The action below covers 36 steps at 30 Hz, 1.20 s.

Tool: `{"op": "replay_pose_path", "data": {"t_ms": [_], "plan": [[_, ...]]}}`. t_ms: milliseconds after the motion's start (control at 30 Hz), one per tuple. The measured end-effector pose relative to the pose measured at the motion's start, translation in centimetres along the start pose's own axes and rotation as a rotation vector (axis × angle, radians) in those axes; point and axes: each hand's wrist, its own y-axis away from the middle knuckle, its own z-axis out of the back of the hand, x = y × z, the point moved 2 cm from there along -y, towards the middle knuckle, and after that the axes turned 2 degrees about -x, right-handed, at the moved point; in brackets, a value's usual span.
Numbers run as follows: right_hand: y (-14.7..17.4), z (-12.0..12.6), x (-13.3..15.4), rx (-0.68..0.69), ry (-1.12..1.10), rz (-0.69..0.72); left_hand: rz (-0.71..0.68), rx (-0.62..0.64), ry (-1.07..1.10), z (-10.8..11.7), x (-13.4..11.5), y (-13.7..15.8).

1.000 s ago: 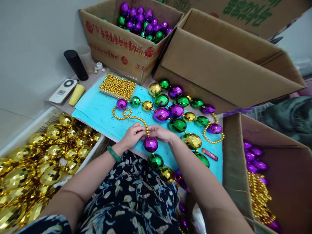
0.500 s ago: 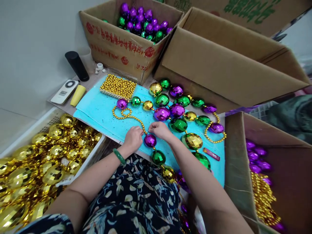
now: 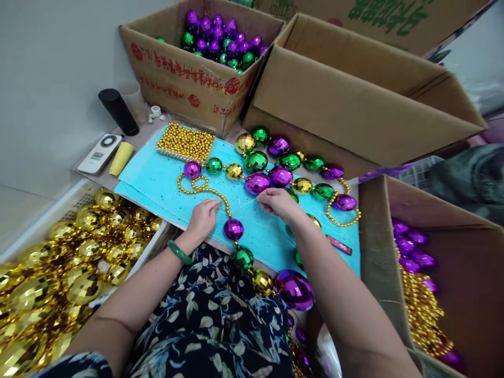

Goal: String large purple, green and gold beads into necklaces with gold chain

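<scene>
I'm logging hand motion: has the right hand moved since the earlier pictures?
Yes: the right hand has moved rightward, farther from the gold bead tray.

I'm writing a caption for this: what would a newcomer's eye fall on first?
Probably the shiny purple, green and gold beads strewn in strings across the blue sheet, with the left hand and right hand in their midst. Next, the white crate at lower left, heaped with large gold baubles. Then the cardboard box behind the sheet, printed in red, with purple and green balls inside.
</scene>
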Motion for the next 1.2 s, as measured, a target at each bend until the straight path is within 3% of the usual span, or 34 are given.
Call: {"op": "replay_pose_path", "data": {"t_ms": [200,300,467,600,833,967,1133,1200], "plan": [[-1.2,0.2,1.5,-0.227,-0.004,0.156,0.100,-0.031,0.184,1.3,-0.6,-2.8],[-1.6,-0.3,2.5,-0.272,0.035,0.234,0.156,-0.021,0.272,1.2,-1.0,-4.1],[-0.6,-1.7,5.0,-0.185,0.234,0.432,0.245,0.054,0.469,0.7,-1.8,-5.4],[-0.2,-2.1,6.5,-0.089,0.387,0.478,0.304,0.125,0.591,0.6,-2.4,-6.2],[-0.9,-2.4,7.2,0.030,0.380,0.687,0.344,0.214,0.615,0.3,-2.8,-7.2],[-1.1,-2.8,7.0,0.055,0.280,0.691,0.316,0.216,0.626,0.1,-2.8,-7.2],[-1.3,-4.1,6.4,0.153,0.179,0.529,0.295,0.228,0.667,-0.4,-2.6,-7.2],[-1.3,-4.8,6.2,0.152,0.159,0.539,0.290,0.208,0.653,-0.6,-2.6,-7.3]]}}
